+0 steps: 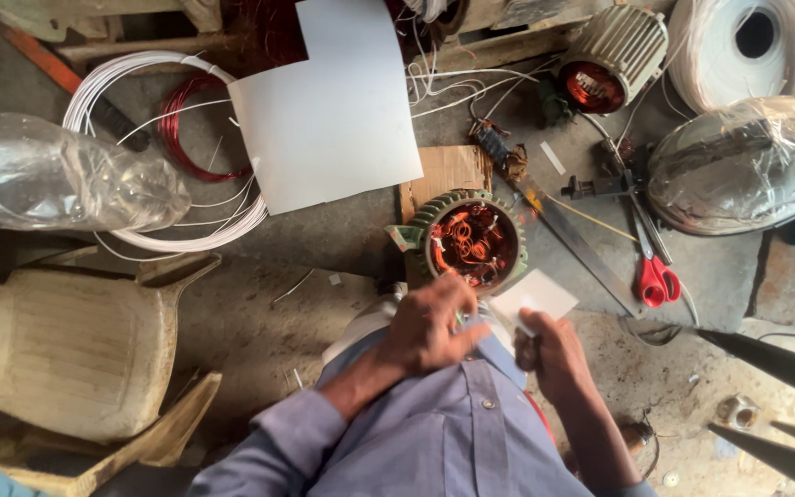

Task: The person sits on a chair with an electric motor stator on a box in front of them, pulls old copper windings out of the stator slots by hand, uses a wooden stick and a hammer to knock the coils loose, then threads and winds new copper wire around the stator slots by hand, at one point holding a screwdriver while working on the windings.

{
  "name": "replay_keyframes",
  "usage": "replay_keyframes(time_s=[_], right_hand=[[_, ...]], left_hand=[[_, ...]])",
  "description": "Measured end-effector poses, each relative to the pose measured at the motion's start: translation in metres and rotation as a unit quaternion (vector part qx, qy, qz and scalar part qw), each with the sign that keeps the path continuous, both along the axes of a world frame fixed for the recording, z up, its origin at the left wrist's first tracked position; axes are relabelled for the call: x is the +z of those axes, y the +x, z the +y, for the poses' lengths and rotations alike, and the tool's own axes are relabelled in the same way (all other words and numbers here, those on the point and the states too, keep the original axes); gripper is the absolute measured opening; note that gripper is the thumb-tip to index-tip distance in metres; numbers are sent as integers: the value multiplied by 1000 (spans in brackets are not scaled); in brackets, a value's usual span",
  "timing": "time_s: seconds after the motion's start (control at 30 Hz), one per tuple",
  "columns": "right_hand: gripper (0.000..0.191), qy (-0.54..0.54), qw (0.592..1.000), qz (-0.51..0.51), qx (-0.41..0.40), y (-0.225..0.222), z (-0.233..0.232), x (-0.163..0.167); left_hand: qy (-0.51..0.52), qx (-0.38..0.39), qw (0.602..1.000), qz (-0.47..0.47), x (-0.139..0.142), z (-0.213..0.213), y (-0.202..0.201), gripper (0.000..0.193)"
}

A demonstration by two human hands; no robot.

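The small white card (534, 296) is sitting pinched in the right hand (554, 354), fingers curled closed around its lower edge, and it is hovering just beside the green motor stator (469, 237), off that stator's near right side. The stator is standing open-end up near the middle of the concrete floor (324, 244), copper windings showing inside, partly resting on a scrap of brown cardboard (448, 170). The left hand (430, 324) is reaching in over the stator's near rim, fingers loosely bent; whether it is gripping anything I cannot tell. Moving outward, red-handled scissors (657, 276) are lying to the right beside a long metal file (574, 241). A large white sheet (328, 106) is lying toward the floor's far edge, with a coil of white wire (154, 152) and a red wire coil (190, 129) to its left. A second ribbed motor (611, 57) is lying at the far right, next to a big white spool (749, 46). A worn plastic chair (66, 345) is standing at the left edge
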State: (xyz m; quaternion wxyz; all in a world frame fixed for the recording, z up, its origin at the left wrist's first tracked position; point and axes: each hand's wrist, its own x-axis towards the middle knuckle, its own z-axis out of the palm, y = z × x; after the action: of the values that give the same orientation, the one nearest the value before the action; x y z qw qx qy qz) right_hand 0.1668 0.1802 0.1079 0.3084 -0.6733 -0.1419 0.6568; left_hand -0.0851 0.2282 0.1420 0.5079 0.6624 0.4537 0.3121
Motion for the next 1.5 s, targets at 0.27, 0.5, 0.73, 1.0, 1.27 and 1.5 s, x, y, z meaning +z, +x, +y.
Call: replay_keyframes(time_s=[0.27,0.5,0.73,1.0,1.27,1.5], right_hand=[[21,-117,981,152,-8,-12,-6,-25],[31,198,960,-140,138,0,12,9],[30,408,715,-400,404,18,69,44],[18,453,619,-341,543,48,119,23],[16,515,391,-364,670,40,162,-2],[27,510,412,-331,678,26,170,13]], left_hand=[[223,-37,970,84,-8,-2,17,32],[160,106,976,100,-12,-5,31,9],[168,183,963,101,-6,-7,64,9],[55,163,962,213,-21,-2,90,12],[48,264,926,266,-35,2,105,10],[181,270,871,368,-51,0,104,20]])
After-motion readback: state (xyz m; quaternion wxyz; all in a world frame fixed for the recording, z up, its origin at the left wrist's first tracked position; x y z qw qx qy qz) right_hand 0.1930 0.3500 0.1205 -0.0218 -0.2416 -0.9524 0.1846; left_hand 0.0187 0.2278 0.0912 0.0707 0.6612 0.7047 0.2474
